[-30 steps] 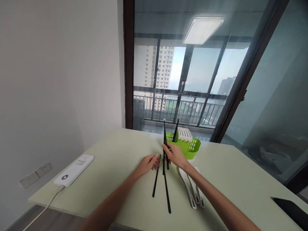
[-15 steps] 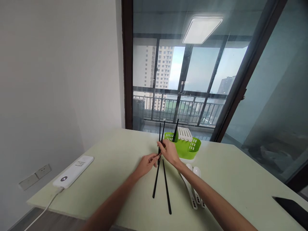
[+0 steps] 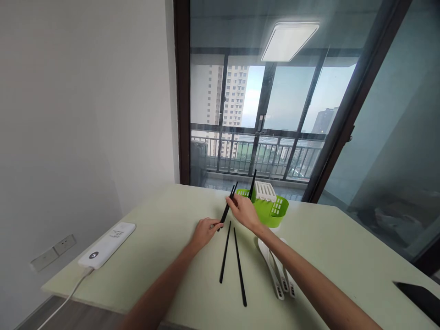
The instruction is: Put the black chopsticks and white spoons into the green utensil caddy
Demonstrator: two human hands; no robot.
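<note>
2 chopsticks (image 3: 228,208) are gripped by both the right hand (image 3: 242,211) and left hand (image 3: 205,228); their tips should be evened before being lowered into the caddy (image 3: 271,208).

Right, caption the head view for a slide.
Both hands, right hand and left hand, grip black chopsticks beside a green plastic cutlery holder.
</note>
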